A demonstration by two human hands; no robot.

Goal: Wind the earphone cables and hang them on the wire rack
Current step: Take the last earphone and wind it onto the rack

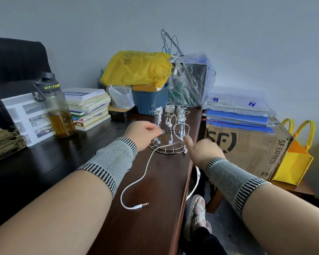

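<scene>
A dark wooden desk (151, 208) fills the lower frame. At its right a cardboard box (247, 148) marked SF EXPRESS is seen, topped by blue folders (238, 119) and clear plastic sleeves (236, 101); a yellow tote bag (295, 159) stands just beside the box. At the back a yellow plastic bag (136, 68) lies over a blue bin (149, 103), with a clear bag (191, 80) of items beside it. A stack of books (88, 107) and a water bottle (53, 105) half filled with amber liquid are set on the left.

The wire rack (168, 124) stands upright near the desk's right edge. Three wound earphone bundles (169, 108) are hung on its upper hooks, earbuds dangling inside the frame.

The left hand (142, 133) is held just in front of the rack, fingers curled, pinching the loose earphone cable (145, 172) near its earbud end. The right hand (201, 150) is held near the rack base, fingers curled, thumb raised, with the cable looped over the thumb and an earbud (185, 150) hanging just beside it. Knit wrist sleeves (114, 161) are worn on both forearms.

From the left hand the cable trails across the desk toward the viewer, ending in the jack plug (141, 205) lying flat on the wood. Another stretch drops off the desk's right edge below the right wrist.
</scene>
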